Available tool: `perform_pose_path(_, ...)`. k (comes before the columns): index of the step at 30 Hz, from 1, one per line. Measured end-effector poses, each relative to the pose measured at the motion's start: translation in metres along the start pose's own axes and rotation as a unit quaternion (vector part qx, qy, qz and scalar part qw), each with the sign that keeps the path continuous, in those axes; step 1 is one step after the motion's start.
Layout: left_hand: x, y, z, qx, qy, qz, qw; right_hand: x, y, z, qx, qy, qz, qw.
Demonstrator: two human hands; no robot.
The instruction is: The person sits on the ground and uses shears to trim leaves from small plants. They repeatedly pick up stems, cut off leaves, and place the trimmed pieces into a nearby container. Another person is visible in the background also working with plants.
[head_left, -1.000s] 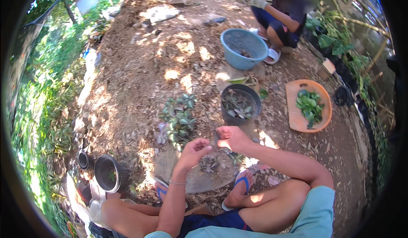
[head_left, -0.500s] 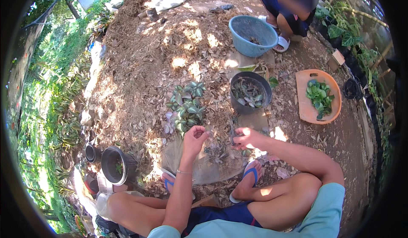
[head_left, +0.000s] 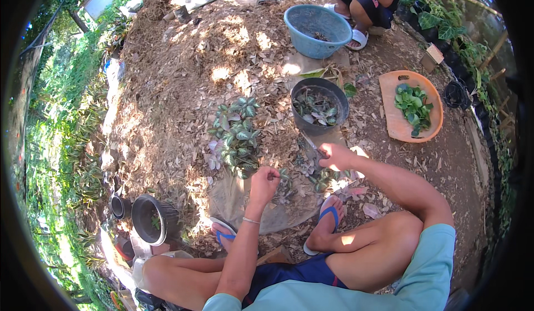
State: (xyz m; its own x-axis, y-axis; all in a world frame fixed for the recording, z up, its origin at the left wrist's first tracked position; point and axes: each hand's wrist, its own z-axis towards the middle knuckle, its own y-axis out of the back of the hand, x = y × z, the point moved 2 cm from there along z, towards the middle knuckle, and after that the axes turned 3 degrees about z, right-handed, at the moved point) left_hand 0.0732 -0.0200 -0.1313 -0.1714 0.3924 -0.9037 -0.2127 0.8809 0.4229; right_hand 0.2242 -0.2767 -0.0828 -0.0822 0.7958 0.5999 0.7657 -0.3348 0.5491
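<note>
Bright daylight, dappled grnd (head_left: 167, 100), glare on L foliage (head_left: 61, 144), dark fisheye rim

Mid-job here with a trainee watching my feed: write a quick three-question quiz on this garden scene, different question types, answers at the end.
1. True or false: the right hand holds a thin grey tool.

2. What lies in the rounded orange tray with one straight edge?
a) grey stones
b) bright green leaves
c) a folded white cloth

3. Fill in the colour: beyond the round black plastic pot nearest the right hand stands a round ____ plastic basin.

Key: 1. True; 2. b; 3. blue
</note>
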Motion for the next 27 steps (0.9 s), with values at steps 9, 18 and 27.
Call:
perform_pose_path(9, 0.043, -0.017, -0.035, -0.003, -0.148, 0.155, 0.977, 0.009, -0.005, -0.002, -0.005, 0.037, -0.063, 0.997)
perform_pose_path(18, -0.001, -0.006, -0.020, -0.102, -0.149, 0.082, 0.980, 0.026, -0.010, -0.011, 0.020, 0.062, -0.100, 0.993)
perform_pose_path(27, -0.109, 0.039, 0.047, 0.113, -0.269, 0.178, 0.940, 0.034, -0.010, -0.001, 0.059, 0.094, -0.156, 0.981)
